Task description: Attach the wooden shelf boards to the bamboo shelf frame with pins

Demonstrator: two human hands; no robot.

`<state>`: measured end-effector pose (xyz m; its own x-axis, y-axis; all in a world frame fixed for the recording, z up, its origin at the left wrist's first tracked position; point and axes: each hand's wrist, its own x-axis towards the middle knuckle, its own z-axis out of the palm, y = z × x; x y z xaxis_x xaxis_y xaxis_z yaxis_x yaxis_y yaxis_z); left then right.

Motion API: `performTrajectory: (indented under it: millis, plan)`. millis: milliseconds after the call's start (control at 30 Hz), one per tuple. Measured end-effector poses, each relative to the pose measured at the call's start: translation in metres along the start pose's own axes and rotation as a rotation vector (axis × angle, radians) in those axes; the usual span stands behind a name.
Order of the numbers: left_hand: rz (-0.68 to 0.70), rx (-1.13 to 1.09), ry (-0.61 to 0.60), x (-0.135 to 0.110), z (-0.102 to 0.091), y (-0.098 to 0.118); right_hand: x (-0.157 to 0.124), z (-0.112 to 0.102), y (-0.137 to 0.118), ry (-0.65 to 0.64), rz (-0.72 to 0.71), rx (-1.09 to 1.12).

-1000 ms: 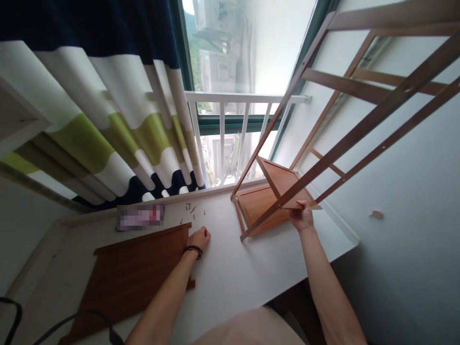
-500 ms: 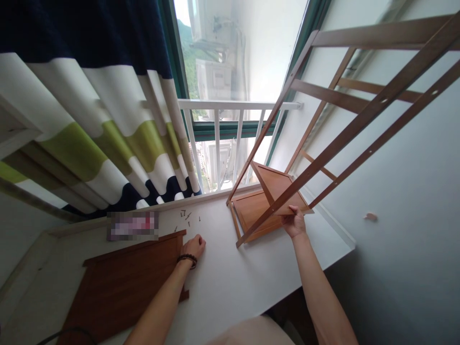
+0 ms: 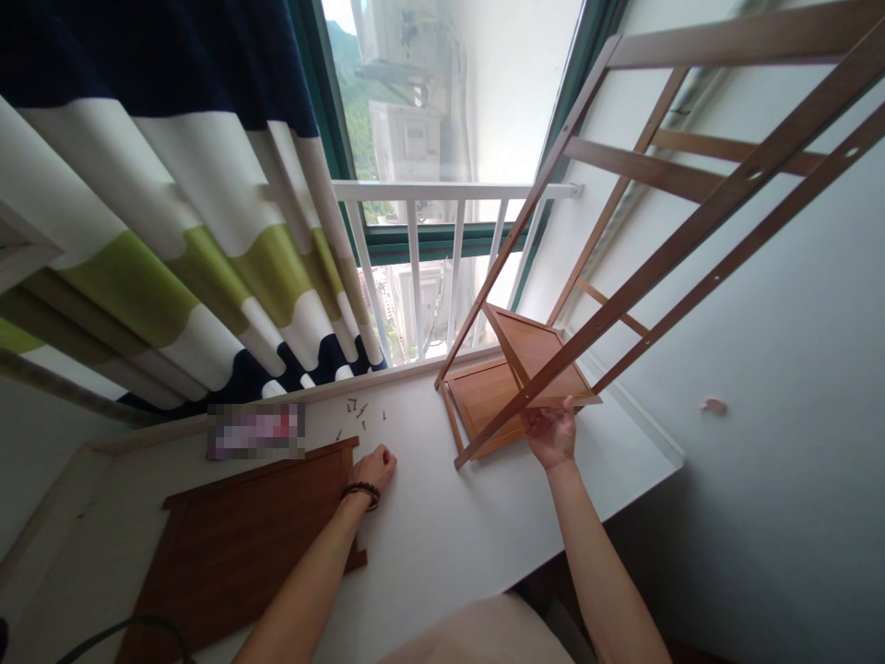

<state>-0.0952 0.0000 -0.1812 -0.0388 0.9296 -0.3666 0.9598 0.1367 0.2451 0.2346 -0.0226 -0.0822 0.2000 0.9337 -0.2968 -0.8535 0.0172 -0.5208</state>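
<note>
My right hand is at the front edge of a tilted wooden shelf board, palm up, with its fingers partly hidden beneath the board. This board sits inside a tall brown wooden rack frame, above a lower shelf board near the frame's foot. My left hand, with a dark bead bracelet at the wrist, is closed at the right end of a loose dark wooden panel. What its curled fingers hold, if anything, is hidden. Several small screws lie just beyond it.
The white tabletop meets a window with a white railing. A striped curtain hangs at left, above a blurred-out pinkish packet. The rack leans close to the right wall. A dark cable crosses the lower left.
My right hand has slid a little left along the board's edge and turned more palm up, fingers further beneath it. My left hand stays closed in place. The view has shifted slightly.
</note>
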Motion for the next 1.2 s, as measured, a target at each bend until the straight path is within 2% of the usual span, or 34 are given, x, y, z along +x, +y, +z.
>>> performTrajectory:
  millis: [100,200,267,333,367,433,500,600,667,733,867,1033,1200]
  plan:
    - [0.001,-0.003,0.005,-0.001,0.0,0.0,-0.008,0.001,0.003,-0.048,-0.007,-0.002]
    - [0.004,-0.014,0.017,-0.002,0.0,0.0,-0.019,-0.009,0.013,-0.07,-0.015,-0.088]
    - [0.008,-0.027,0.04,-0.004,0.0,0.0,-0.029,-0.023,0.028,0.002,0.009,-0.246]
    - [0.01,-0.036,0.089,-0.006,-0.002,0.0,-0.042,-0.038,0.051,0.181,0.071,-0.533]
    - [0.01,-0.037,0.122,-0.007,-0.003,-0.002,-0.049,-0.045,0.064,0.211,0.12,-0.599]
    - [0.006,-0.034,0.192,-0.009,-0.008,-0.005,-0.062,-0.051,0.092,0.181,0.234,-0.685]
    - [-0.011,-0.03,0.253,-0.009,-0.013,-0.013,-0.072,-0.045,0.119,0.095,0.366,-0.768]
    - [-0.064,-0.029,0.312,-0.009,-0.021,-0.031,-0.073,-0.018,0.151,-0.101,0.505,-0.842]
    - [-0.113,-0.024,0.338,-0.009,-0.024,-0.046,-0.065,0.005,0.168,-0.277,0.538,-0.934]
    - [-0.155,-0.015,0.363,-0.01,-0.026,-0.061,-0.052,0.023,0.184,-0.364,0.534,-1.019]
    - [-0.22,-0.002,0.406,-0.013,-0.024,-0.085,-0.026,0.038,0.211,-0.389,0.553,-1.09]
    - [-0.257,0.016,0.455,-0.01,-0.019,-0.108,-0.005,0.031,0.231,-0.346,0.582,-1.187]
    - [-0.306,0.049,0.51,0.003,-0.024,-0.126,0.008,0.025,0.237,-0.292,0.649,-1.253]
